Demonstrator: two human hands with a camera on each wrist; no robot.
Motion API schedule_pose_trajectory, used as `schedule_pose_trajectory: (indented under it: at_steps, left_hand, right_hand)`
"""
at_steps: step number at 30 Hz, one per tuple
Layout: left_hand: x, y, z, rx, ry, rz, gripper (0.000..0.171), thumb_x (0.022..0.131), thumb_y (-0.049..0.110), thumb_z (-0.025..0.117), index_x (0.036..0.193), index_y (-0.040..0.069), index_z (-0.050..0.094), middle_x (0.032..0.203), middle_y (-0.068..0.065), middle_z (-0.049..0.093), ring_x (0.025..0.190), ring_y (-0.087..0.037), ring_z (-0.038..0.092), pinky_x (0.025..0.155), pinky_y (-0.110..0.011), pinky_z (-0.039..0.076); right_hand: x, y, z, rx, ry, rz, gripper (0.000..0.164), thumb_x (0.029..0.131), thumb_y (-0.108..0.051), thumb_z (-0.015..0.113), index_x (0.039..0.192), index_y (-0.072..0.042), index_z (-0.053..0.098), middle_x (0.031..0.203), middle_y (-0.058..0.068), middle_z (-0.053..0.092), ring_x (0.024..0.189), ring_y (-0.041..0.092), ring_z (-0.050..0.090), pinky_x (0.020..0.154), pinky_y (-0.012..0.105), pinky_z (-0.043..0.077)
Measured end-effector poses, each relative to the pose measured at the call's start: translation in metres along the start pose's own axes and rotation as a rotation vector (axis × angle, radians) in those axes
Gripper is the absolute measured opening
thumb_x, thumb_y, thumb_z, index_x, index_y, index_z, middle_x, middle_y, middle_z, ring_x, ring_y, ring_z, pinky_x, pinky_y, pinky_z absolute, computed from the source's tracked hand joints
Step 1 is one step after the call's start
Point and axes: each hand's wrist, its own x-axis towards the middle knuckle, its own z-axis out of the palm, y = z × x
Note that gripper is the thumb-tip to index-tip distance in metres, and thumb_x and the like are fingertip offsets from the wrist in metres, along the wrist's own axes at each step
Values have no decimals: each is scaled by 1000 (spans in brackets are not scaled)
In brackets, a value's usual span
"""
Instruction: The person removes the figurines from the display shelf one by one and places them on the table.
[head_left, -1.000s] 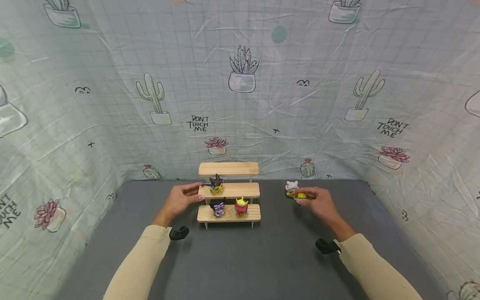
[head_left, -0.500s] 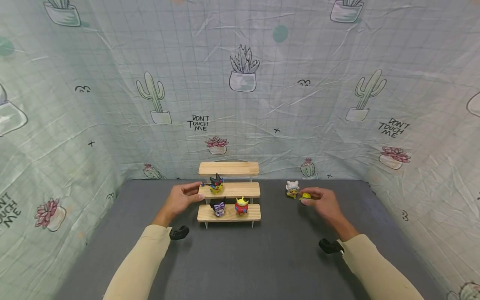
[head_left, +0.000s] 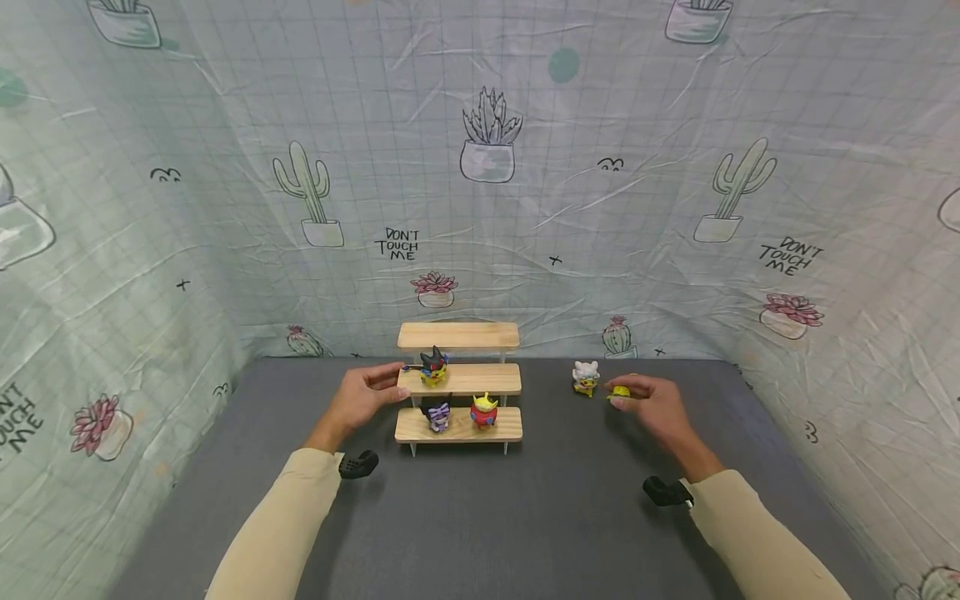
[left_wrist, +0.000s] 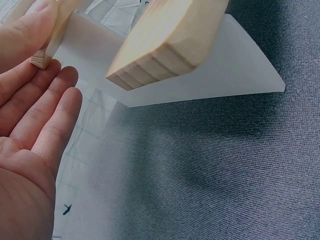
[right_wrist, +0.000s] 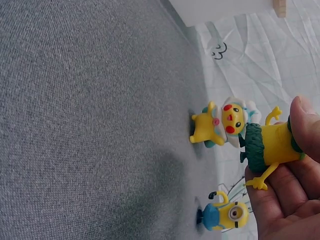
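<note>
My left hand [head_left: 363,400] grips the left end of the middle board of a three-tier wooden display stand [head_left: 480,379]. In the left wrist view its thumb lies on one face of the board [left_wrist: 55,35] and its fingertips on the other. My right hand [head_left: 656,412] holds a yellow Minion figurine [right_wrist: 277,142] in a green skirt between thumb and fingers, with its feet toward the table. Just left of that hand stands a Pikachu figurine [head_left: 585,378] in a white hat. Another Minion figurine [right_wrist: 225,216], in blue overalls, stands beyond the fingers in the right wrist view.
A Pikachu figurine [head_left: 432,367] with a dark pointed hat stands on the middle tier. The bottom tier bears a purple-and-black figurine [head_left: 438,417] and a red figurine [head_left: 483,412] with a yellow top. Behind the grey table [head_left: 517,517] hangs a cactus-print cloth [head_left: 555,217].
My right hand has moved slightly right with the Minion figurine, away from the white-hatted Pikachu. The left hand stays at the stand.
</note>
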Motion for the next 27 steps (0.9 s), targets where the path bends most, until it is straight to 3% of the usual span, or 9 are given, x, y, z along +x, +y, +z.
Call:
schedule_pose_trajectory:
  at_steps: [4,7,10,14,25,27]
  left_hand:
    - [0,2,1,9,4,-8,63,94,16,80,150,4,56,148,-24,59,138,-39,59,107,-47,58]
    - [0,3,1,15,7,-11,62,94,17,80,150,4,56,149,-23,59,138,-39,59,108,-47,57]
    - [-1,3,1,22,5,4,61,95,17,79,150,3,55,149,-25,59,138,-40,58,108,-48,57]
    - [0,2,1,18,8,10,61,95,16,78,150,3,56,148,-24,59,138,-40,59,108,-47,58]
    - [0,2,0,16,2,14,61,95,16,79,150,3,55,150,-24,58,139,-40,58,108,-47,57]
    - [0,2,0,13,3,12,62,95,16,79,150,3,56,149,-24,58,139,-40,58,108,-47,57]
  right_hand:
    - [0,2,-2,-13,3,-9,32,95,-11,77,125,0,74,127,25,73,102,-9,67,93,31,63]
    - [0,4,-2,-22,7,1,32,95,-10,76,126,0,74,128,24,73,116,11,71,99,43,62]
    - [0,5,-3,-15,6,16,33,96,-8,75,127,2,73,130,24,72,137,33,61,107,52,57]
    - [1,6,-5,1,7,27,34,96,-6,74,128,4,71,132,25,70,148,40,48,114,59,49]
    - [3,13,-11,-11,35,56,34,96,-5,74,129,5,71,135,25,68,150,37,46,114,56,50]
    - [4,14,-12,-18,41,61,33,96,-5,74,128,4,72,136,25,68,148,37,48,108,40,58]
